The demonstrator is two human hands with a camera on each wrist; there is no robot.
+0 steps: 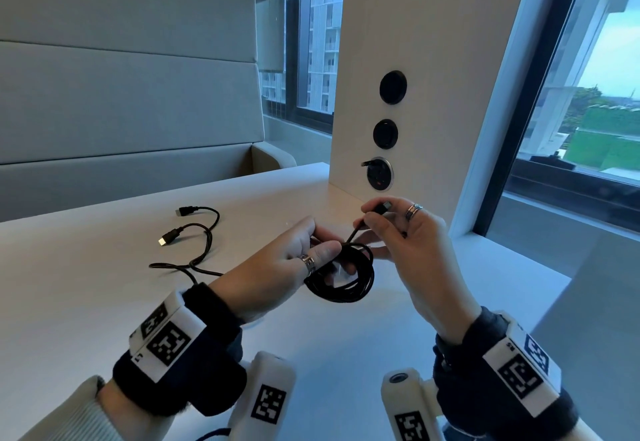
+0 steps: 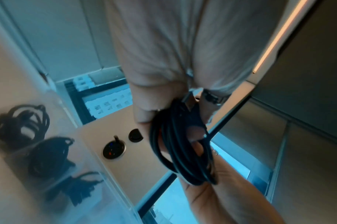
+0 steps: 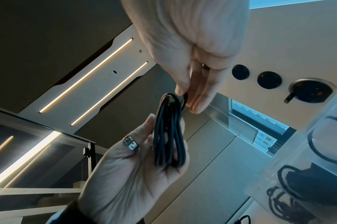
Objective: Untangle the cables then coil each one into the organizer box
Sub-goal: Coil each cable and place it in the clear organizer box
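A black cable coil (image 1: 341, 276) hangs above the white table (image 1: 86, 319), gripped at its top by my left hand (image 1: 325, 251). My right hand (image 1: 372, 215) pinches the coil's free end, with the plug (image 1: 381, 208) between thumb and fingers. The coil (image 2: 182, 145) runs through the left fingers in the left wrist view. The right wrist view shows the coil (image 3: 169, 136) lying across the left hand (image 3: 135, 166), and the right fingers (image 3: 198, 97) on its tail. A second black cable (image 1: 202, 250) lies loose on the table to the left. The clear organizer box (image 2: 54, 189) holds other coiled cables.
A white wall panel (image 1: 433, 94) with round sockets (image 1: 380, 174) stands just behind the hands. A padded bench back (image 1: 121, 94) lies beyond the table, windows to the right. The organizer box (image 3: 290, 174) is outside the head view.
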